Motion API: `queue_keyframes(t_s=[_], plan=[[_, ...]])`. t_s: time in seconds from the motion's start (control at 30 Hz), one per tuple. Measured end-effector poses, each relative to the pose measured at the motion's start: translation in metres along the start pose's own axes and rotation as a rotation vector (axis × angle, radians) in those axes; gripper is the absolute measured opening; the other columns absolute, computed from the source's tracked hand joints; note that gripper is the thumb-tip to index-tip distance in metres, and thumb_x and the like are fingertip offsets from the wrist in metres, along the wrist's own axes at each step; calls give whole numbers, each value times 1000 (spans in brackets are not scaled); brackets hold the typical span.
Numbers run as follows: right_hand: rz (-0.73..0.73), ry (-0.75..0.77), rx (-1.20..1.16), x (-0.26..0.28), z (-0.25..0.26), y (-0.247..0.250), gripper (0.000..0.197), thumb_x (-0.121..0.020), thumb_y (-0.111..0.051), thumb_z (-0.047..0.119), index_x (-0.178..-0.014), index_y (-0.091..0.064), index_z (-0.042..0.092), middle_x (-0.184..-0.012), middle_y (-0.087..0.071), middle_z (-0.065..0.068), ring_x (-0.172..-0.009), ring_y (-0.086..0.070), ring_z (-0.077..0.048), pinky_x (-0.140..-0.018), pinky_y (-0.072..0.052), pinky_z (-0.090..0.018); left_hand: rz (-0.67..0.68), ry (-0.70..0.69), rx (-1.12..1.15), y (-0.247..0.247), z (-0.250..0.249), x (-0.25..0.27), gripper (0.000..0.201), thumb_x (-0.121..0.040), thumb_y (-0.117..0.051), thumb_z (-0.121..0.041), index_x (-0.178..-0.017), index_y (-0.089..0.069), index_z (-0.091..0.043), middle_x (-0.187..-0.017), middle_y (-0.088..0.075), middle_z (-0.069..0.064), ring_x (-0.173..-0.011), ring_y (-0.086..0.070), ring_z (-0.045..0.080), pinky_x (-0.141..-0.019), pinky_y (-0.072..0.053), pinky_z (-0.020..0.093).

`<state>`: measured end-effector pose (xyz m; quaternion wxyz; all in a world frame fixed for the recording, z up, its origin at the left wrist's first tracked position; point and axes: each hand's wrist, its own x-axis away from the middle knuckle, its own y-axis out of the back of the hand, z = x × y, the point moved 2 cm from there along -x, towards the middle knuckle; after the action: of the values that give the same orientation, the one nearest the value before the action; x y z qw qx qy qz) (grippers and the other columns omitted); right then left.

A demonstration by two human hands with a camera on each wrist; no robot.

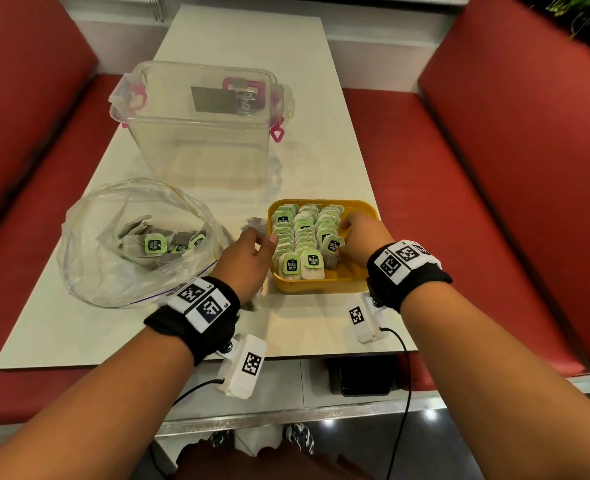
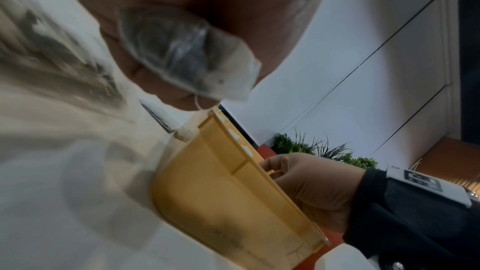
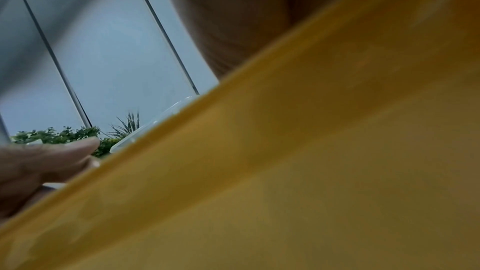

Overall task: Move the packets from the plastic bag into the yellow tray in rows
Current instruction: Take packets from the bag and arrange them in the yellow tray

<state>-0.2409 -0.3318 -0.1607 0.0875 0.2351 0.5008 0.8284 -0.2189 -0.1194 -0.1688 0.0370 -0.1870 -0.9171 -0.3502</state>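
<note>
Head view is showing both hands working at the yellow tray (image 1: pixel 324 285), which is sitting near the surface's front right corner, beside the plastic bag (image 1: pixel 89 258) toward the front left edge so each carry is short. The right hand (image 1: pixel 362 242) is reaching into the tray, fingers curling onto the third row of packets (image 1: pixel 331 245), probably keeping them upright. The left hand (image 1: pixel 248 261) is waiting at the tray's left wall, curling around a spare teabag (image 2: pixel 182 52) in its palm, seemingly ready to hand over. More packets are lying in the bag.
</note>
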Motion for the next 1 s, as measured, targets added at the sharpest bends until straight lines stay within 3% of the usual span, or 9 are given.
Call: queue_keyframes(t_s=[0.17,0.23,0.33,0.5,0.63,0.8,0.87,1.0], plan=[[-72,31,-37,-1,2,2,22,-80,-62,-2,-95,-63,14,-99,-67,-8,-96,-62,-25,-76,-49,-29,18,12,33,4,-5,5,33,-100,-36,-46,-104,-48,-16,-59,-54,3,-50,-54,16,-46,-38,27],[-87,69,-38,-1,5,1,19,-80,-60,-2,-91,-64,13,-95,-68,-8,-91,-63,-25,-69,-45,-26,18,5,47,5,-6,7,34,-100,-37,-47,-105,-49,-16,-61,-55,2,-52,-55,17,-47,-38,28],[-110,104,-20,-2,10,0,18,-80,-58,-2,-90,-65,12,-93,-68,-9,-88,-63,-26,-69,-48,-28,17,4,67,5,-6,9,34,-100,-36,-48,-104,-48,-16,-66,-57,3,-53,-56,18,-48,-39,28],[-97,87,-4,-5,7,-1,15,-79,-69,1,-89,-64,12,-97,-67,-9,-91,-62,-25,-68,-44,-26,-13,-5,202,7,-4,10,48,-97,-30,-58,-101,-51,-16,-68,-55,4,-61,-55,27,-69,-48,40],[-103,75,-22,-5,3,2,17,-78,-73,10,-89,-61,15,-95,-66,-7,-90,-62,-23,-70,-45,-26,-8,37,414,11,-7,15,50,-97,-29,-58,-105,-56,-17,-70,-49,4,-56,-48,21,-53,-41,26],[-178,203,25,5,18,12,10,-82,-66,15,-91,-65,20,-94,-67,-1,-87,-62,-19,-70,-45,-26,21,58,556,12,-11,16,60,-93,-23,-69,-102,-58,-21,-65,-46,2,-47,-44,16,-43,-34,24],[-136,327,-56,18,35,16,11,-83,-66,14,-90,-69,21,-88,-68,5,-79,-61,-10,-70,-47,-22,53,88,630,13,-16,17,64,-93,-20,-69,-105,-57,-18,-61,-43,1,-40,-41,14,-39,-32,23],[165,575,-288,53,74,19,13,-81,-71,8,-89,-73,17,-89,-72,3,-69,-58,4,-68,-47,-15,73,119,746,15,-21,17,70,-92,-12,-69,-106,-55,-15,-62,-45,7,-38,-37,17,-39,-30,18]])
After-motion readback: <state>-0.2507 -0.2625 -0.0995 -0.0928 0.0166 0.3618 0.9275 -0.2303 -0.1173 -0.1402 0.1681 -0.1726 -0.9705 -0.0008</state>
